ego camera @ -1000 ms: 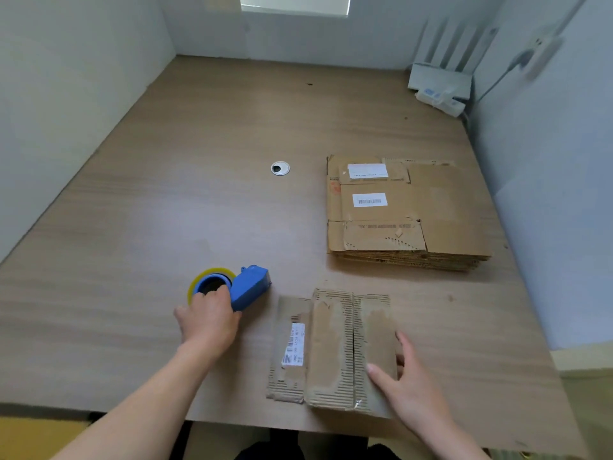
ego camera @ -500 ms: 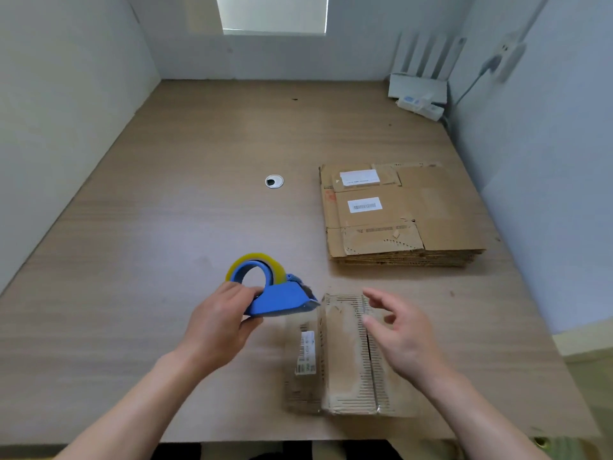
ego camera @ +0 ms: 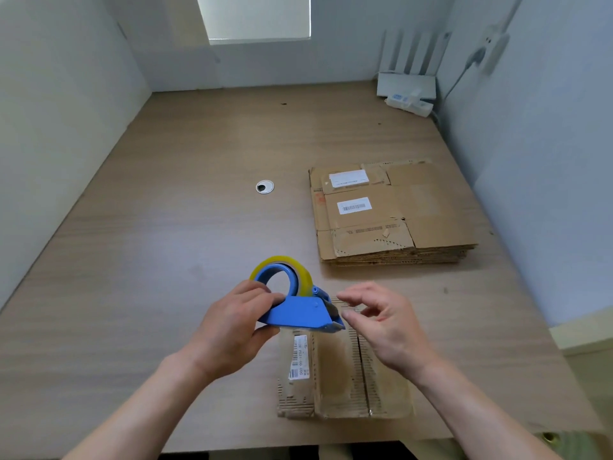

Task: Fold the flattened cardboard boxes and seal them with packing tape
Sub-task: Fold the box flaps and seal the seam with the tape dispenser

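**Tape dispenser held over a small cardboard box, head view**

My left hand (ego camera: 232, 330) grips the blue tape dispenser (ego camera: 298, 315) by its handle end. The fingers curl over the top and pass through the hoop, and the thumb is tucked beneath the body. The dispenser is lifted off the wooden table (ego camera: 132, 260), with its toothed blade end pointing right. A roll of yellowish packing tape (ego camera: 300, 270) sits on the hoop, standing on edge above my knuckles.

Farther back, near the middle of the table, lies a round metal cable grommet (ego camera: 265, 186).

Below the dispenser, a small cardboard box (ego camera: 331, 376) lies at the near edge of the table between my forearms. Its top face is worn down to the corrugation. A barcode label is stuck along its left side, and a lengthwise line runs right of centre.

My right hand (ego camera: 388, 323) hovers above this box, just beside the blade end of the dispenser. Its fingers are loosely bent, thumb and forefinger are apart, and it holds nothing. I cannot tell whether a fingertip touches the tape end.

To the right and farther back is a stack of flattened cardboard boxes (ego camera: 391, 210). The top sheet carries two white labels.

In the far right corner a white router (ego camera: 406, 84) stands against the wall. A white power strip (ego camera: 409, 104) lies just in front of it.
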A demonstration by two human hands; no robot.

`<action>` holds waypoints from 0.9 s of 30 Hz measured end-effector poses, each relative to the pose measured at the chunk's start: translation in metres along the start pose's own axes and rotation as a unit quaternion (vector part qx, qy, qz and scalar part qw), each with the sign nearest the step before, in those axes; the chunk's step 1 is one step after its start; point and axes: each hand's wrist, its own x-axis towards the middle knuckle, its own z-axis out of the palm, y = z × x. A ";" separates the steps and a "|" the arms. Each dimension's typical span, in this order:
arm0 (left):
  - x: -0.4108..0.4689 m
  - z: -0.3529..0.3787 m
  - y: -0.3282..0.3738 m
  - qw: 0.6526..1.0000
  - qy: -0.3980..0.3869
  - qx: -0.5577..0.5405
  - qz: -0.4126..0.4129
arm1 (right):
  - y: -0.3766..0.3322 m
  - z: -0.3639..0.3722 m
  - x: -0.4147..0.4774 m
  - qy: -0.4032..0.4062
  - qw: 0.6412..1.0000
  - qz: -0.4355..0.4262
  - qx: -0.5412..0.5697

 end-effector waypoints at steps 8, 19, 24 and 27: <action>0.011 0.001 0.007 1.000 -0.012 -0.018 0.004 | 0.002 -0.008 -0.001 0.031 0.999 0.022 0.038; 0.015 -0.007 -0.022 0.990 -0.073 -0.067 -0.099 | 0.000 -0.027 0.004 0.052 0.997 0.044 0.031; 0.021 -0.022 -0.053 0.967 -0.147 -0.054 -0.201 | 0.034 -0.057 0.014 0.110 0.972 0.175 0.113; 0.046 -0.015 -0.049 0.951 -0.204 -0.054 -0.225 | 0.055 -0.053 0.021 0.122 0.954 0.238 0.135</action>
